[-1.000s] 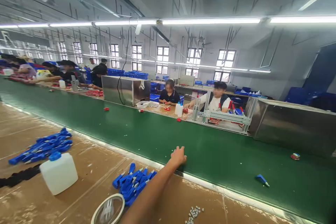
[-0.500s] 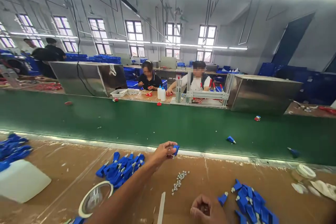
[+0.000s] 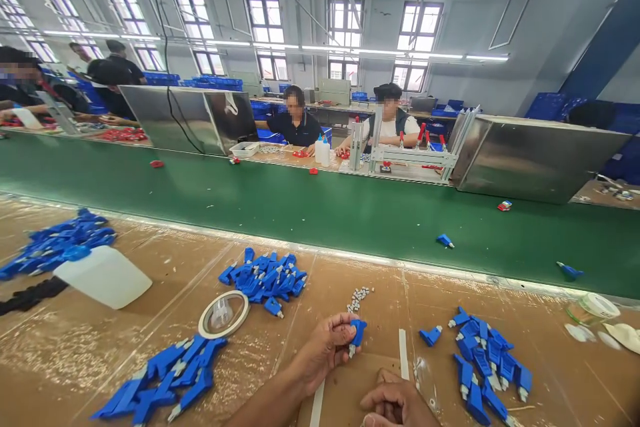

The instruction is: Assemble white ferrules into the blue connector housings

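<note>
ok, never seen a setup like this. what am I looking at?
No machine arm here: these are a person's bare hands, and every picture comes from one camera worn on the head, looking forward and down.

The left hand pinches a blue part. The right hand is curled close by; I can't tell whether it holds anything.

On the brown bench are heaps of similar blue parts, small pale bits, a pale ring and a bottle. Beyond runs a green belt, with other people on its far side.
</note>
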The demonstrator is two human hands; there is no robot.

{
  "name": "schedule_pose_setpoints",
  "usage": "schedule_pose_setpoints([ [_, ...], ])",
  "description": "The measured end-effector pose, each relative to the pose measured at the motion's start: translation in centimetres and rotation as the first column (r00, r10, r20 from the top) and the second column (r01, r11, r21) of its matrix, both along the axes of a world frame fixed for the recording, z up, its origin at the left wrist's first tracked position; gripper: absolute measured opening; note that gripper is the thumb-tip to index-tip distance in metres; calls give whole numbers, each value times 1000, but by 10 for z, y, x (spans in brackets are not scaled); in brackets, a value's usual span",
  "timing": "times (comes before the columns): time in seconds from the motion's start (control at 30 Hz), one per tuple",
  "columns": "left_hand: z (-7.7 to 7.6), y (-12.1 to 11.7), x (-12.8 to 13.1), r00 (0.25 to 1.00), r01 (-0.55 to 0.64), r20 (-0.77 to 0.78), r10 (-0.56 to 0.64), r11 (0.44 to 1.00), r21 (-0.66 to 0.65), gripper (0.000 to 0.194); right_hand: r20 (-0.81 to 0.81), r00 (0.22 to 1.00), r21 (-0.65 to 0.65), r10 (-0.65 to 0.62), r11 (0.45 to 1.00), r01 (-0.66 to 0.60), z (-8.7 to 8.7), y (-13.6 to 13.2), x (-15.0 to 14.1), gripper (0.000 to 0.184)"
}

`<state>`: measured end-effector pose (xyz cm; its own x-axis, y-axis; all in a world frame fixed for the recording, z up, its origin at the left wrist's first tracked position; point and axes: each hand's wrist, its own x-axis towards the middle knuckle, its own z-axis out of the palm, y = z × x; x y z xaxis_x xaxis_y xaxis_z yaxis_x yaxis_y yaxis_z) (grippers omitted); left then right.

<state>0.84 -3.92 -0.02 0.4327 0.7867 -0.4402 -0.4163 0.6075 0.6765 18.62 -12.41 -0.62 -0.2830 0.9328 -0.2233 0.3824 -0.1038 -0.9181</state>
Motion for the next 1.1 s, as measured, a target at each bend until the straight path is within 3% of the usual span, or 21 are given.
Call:
schedule_pose_setpoints([
  [0.2, -6, 1, -2, 1000, -7, 17, 7, 1000, -14, 46, 8, 999, 97, 38, 995, -39, 6, 0, -3, 28],
  [0.43, -2, -2, 1, 998, 20, 56, -17, 999, -37, 49, 10, 989, 135, 146, 980, -146, 20, -4, 7, 44],
  [0.57, 2, -8, 3, 992, 71, 105, -69, 997, -19, 44, -19, 998, 182, 58, 982, -53, 27, -4, 12, 51],
  [0.7, 2, -15, 5, 980, 110, 169, -104, 994, -26, 42, -144, 983, 169, -116, 976, 139, 30, 2, 16, 51],
  [0.77, 0, -17, 7, 977, 127, 176, -120, 992, -24, 44, -193, 958, 157, -212, 957, 244, 32, 5, 16, 46],
  [0.87, -4, -19, 9, 977, 140, 163, -137, 990, -3, 46, -209, 921, 238, -328, 897, 373, 37, 10, 11, 42],
  [0.97, -7, -19, 12, 975, 149, 164, -149, 989, 9, 46, -155, 920, 342, -359, 855, 391, 39, 15, 6, 37],
  [1.1, -8, -18, 13, 974, 150, 171, -150, 989, 15, 45, -60, 951, 458, -302, 838, 295, 37, 20, 3, 36],
])
